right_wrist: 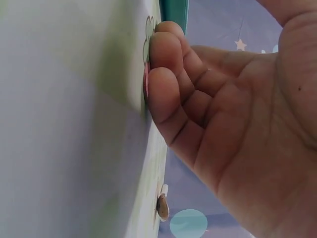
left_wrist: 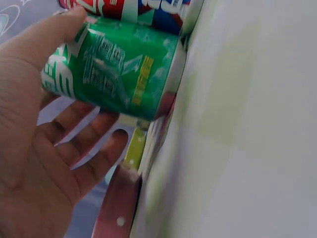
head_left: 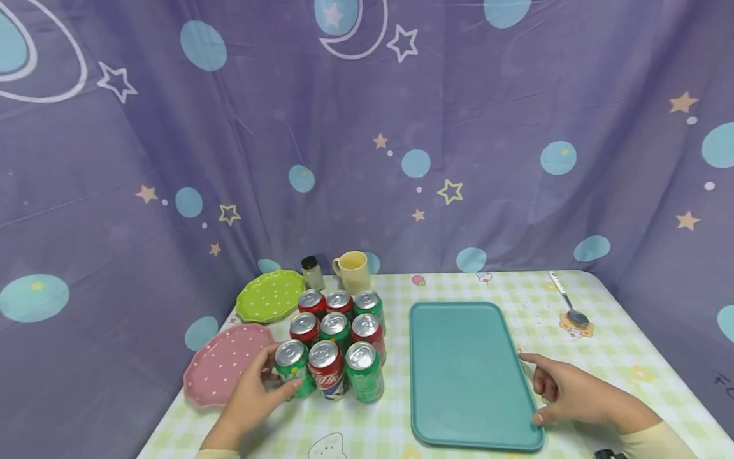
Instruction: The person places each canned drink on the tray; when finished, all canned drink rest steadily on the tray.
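Several drink cans stand grouped left of the table's middle, some red and some green. My left hand [head_left: 250,396] is at the front-left green soda can [head_left: 298,376], thumb across its near side and fingers behind its left side. In the left wrist view the thumb lies on this green can [left_wrist: 119,69], and the other fingers are spread loosely beside it. A red cola can [head_left: 329,373] stands next to it. My right hand [head_left: 579,392] is at the right edge of a flat teal tray [head_left: 467,376], index finger and thumb spread apart along the rim, other fingers bent.
A pink dotted plate [head_left: 220,366] lies left of the left hand, with a green dotted plate [head_left: 269,296] behind it. A small dark-lidded jar [head_left: 313,275] and a yellow mug [head_left: 353,273] stand at the back. A spoon [head_left: 575,315] lies at the back right.
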Demonstrator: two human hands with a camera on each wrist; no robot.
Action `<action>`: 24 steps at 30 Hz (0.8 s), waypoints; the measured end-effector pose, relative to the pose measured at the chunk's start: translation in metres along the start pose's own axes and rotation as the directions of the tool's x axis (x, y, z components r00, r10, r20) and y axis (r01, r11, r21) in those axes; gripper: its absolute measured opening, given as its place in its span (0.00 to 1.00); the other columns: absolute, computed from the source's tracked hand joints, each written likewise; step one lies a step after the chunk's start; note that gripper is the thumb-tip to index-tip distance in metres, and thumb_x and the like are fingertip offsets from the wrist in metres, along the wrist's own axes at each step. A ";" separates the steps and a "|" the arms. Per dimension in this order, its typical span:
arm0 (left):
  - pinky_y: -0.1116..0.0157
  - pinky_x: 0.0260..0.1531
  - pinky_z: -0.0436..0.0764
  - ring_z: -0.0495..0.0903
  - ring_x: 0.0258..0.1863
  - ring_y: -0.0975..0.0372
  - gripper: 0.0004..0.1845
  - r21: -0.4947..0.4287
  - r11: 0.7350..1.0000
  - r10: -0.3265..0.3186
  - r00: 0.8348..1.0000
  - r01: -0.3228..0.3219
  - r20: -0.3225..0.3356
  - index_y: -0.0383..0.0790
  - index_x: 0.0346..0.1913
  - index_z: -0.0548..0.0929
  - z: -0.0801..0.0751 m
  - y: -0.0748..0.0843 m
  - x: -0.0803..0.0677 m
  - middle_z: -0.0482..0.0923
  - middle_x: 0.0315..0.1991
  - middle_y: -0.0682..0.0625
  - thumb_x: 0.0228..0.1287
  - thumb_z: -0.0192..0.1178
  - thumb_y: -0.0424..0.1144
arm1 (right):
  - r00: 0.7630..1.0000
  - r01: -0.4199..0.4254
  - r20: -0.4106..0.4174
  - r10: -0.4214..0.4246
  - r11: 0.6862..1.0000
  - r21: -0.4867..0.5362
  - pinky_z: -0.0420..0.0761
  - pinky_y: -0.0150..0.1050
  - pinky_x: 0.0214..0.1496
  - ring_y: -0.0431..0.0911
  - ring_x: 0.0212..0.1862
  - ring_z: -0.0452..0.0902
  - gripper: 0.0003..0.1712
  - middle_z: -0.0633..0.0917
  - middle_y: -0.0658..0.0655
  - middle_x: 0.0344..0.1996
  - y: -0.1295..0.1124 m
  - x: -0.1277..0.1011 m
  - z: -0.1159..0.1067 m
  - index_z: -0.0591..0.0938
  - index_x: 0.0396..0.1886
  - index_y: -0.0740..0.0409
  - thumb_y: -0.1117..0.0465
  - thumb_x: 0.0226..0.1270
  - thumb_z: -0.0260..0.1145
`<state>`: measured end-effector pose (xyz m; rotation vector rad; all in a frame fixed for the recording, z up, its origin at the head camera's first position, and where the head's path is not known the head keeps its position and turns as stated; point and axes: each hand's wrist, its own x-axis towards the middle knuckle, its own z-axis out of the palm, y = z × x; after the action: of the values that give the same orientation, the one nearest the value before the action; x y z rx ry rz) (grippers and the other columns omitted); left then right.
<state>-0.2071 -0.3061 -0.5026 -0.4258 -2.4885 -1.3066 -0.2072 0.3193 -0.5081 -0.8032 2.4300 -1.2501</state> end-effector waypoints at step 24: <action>0.67 0.42 0.87 0.85 0.44 0.64 0.37 -0.136 0.988 -0.089 0.981 0.066 -0.173 0.36 0.66 0.75 0.002 0.003 -0.001 0.83 0.51 0.45 0.53 0.80 0.26 | 0.994 0.100 0.042 -0.103 0.992 0.071 0.74 0.39 0.30 0.48 0.32 0.71 0.64 0.75 0.58 0.37 0.001 -0.003 -0.002 0.53 0.78 0.80 0.61 0.53 0.84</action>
<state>-0.2055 -0.3028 -0.5015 -0.2299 -2.3017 -1.4740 -0.2061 0.3235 -0.5078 -0.9354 2.3226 -1.3290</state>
